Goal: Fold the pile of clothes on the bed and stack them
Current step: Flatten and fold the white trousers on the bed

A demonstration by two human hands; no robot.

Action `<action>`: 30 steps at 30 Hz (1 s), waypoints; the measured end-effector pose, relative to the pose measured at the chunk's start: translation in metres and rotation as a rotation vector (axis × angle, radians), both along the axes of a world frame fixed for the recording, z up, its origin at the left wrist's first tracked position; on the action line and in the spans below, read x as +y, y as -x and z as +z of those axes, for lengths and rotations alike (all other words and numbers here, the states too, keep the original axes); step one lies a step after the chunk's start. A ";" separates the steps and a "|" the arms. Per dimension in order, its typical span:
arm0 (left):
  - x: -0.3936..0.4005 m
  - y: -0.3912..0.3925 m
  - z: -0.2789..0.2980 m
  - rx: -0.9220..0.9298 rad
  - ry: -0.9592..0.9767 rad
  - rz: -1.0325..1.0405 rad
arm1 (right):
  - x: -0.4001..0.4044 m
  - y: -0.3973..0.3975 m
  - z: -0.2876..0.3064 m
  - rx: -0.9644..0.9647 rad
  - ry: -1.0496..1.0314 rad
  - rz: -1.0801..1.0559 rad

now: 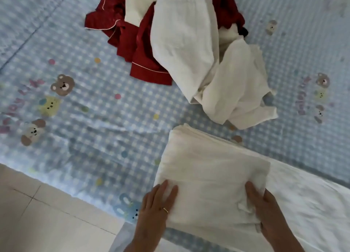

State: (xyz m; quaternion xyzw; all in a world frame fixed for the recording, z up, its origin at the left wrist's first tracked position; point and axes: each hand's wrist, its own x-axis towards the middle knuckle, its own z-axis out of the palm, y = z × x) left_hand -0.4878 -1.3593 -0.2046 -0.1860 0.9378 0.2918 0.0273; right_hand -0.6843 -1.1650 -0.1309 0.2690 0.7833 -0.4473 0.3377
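A home bedroom: bear-print checked bedsheet (79, 119), heaped clothes (189, 43), tiled floor (37, 214).

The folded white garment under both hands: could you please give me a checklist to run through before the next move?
1. Left hand flat on the folded white garment: ok.
2. Right hand on its right edge: ok; whether it grips cannot tell.
3. Fold edges aligned: ok at the far edge; near edge cannot tell.
4. Garment fully on the bed: cannot tell, it lies near the edge.
5. Unfolded pile lies apart: ok.
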 end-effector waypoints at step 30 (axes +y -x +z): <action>0.083 0.094 -0.005 -0.178 0.082 -0.620 | 0.060 -0.034 -0.098 0.751 -0.622 0.678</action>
